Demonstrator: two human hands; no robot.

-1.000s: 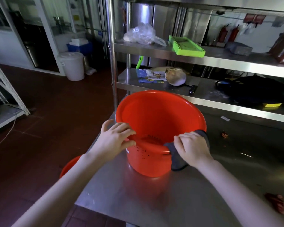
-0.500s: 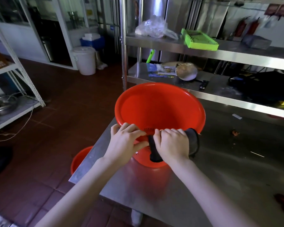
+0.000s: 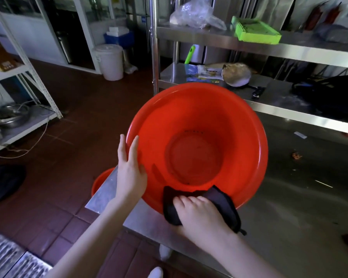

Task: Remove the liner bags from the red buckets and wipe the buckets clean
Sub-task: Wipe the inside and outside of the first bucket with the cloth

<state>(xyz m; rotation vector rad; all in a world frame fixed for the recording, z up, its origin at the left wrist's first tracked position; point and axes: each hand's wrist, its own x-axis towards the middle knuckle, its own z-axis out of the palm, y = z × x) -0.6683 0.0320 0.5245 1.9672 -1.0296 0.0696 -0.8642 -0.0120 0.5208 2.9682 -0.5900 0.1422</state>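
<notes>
Red bucket (image 3: 191,117) on counter (image 3: 301,209).
Left hand (image 3: 131,169) flat, fingers straight, on left rim; right hand (image 3: 199,214) grips cloth (image 3: 224,199) over near rim.

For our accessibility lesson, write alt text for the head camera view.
A person holds a red bucket on a steel table, left hand flat against its rim, right hand gripping a dark cloth over the near rim.
</notes>
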